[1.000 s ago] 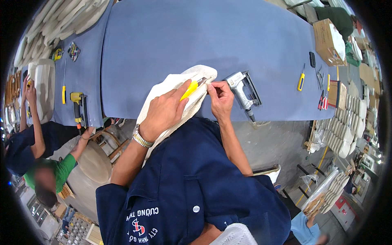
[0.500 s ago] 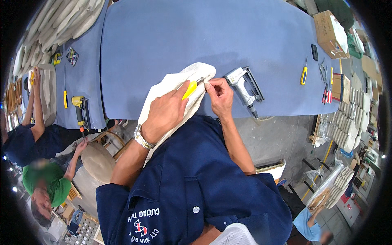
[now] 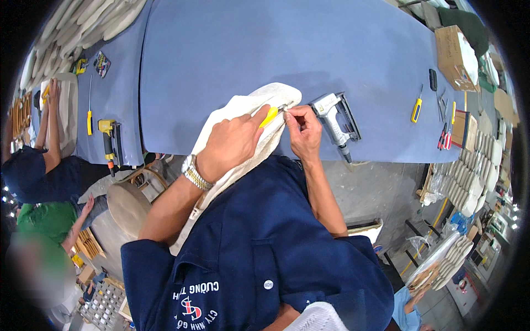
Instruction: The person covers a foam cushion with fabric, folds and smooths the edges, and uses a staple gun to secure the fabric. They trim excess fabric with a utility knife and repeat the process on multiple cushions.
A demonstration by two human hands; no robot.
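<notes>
On the smooth blue table (image 3: 237,44), a metal staple gun (image 3: 333,117) lies just beside the right hand (image 3: 305,135); farther right are a screwdriver (image 3: 417,108) and a cardboard box (image 3: 454,58). The left hand (image 3: 233,144) grips a yellow-handled tool (image 3: 270,117) against the soft, cream cushion (image 3: 229,112) at the near edge, the right pinching its cloth rim.

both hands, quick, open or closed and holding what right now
Left hand: closed, holding a yellow-handled tool.
Right hand: closed in a pinch at the white fabric piece's edge; exactly what is pinched cannot be told.
</notes>
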